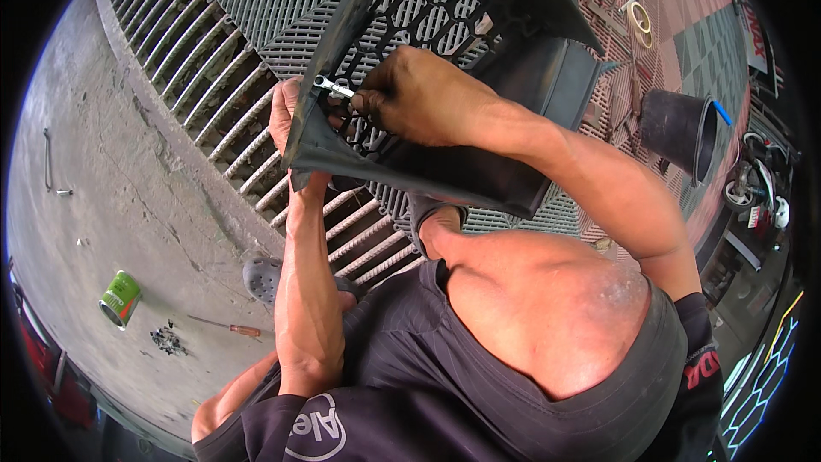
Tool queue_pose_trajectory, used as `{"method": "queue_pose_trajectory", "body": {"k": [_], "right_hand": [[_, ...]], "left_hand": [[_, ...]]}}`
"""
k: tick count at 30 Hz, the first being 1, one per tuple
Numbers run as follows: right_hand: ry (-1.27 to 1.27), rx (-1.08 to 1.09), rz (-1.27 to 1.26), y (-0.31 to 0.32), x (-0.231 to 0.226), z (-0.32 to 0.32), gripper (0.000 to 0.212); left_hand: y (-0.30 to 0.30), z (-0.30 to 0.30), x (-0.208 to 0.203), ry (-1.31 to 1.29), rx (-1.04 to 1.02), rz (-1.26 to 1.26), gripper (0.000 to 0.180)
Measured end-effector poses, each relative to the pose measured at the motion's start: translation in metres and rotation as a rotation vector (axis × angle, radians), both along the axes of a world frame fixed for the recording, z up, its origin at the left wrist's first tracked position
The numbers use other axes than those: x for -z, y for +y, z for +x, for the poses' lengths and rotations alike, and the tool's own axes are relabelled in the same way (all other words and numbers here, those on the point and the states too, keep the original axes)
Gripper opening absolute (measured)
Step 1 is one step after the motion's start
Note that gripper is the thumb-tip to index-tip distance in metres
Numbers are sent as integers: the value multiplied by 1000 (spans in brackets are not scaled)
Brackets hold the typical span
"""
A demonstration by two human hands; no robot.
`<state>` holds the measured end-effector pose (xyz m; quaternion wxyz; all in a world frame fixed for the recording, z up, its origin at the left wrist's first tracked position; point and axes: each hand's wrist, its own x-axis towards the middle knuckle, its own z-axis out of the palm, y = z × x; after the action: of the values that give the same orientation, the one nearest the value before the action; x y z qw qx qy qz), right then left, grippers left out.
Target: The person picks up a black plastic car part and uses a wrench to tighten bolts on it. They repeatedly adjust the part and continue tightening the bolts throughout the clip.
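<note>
A black plastic grille part (445,169) with honeycomb openings lies tilted over the floor between my knees. My right hand (419,96) reaches inside it, fingers closed round a small silver ring wrench (340,89). The wrench's ring end rests at the inner face of the part's left wall; whatever fastener it meets is too small to make out. Outside that same wall, my left hand (282,115) grips the part with bent fingers, some of them hidden behind the plastic.
Ribbed metal bars (227,133) cover a drain on the left. Beyond are a green can (120,300), a screwdriver (243,330), a pile of small dark parts (168,339) and a long-handled tool (48,158). At right stand a black bucket (673,133) and a tape roll (634,15).
</note>
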<state>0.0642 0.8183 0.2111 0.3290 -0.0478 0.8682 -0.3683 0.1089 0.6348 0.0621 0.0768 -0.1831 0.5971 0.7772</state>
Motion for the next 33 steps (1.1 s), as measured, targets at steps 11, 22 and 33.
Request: {"method": "queue_pose_trajectory", "body": {"k": [11,22,33], "right_hand": [[-61,120,-33,-10,15,5,27],[-272,411,-261,-1,48,37,34],[-362,418,-300,-24,23,25,33]], "left_hand": [[2,-2,6,293,49,-263,25],[14,-9,2,231,83,-391,43],[4,-10,4,110,-5,-124,39]]}}
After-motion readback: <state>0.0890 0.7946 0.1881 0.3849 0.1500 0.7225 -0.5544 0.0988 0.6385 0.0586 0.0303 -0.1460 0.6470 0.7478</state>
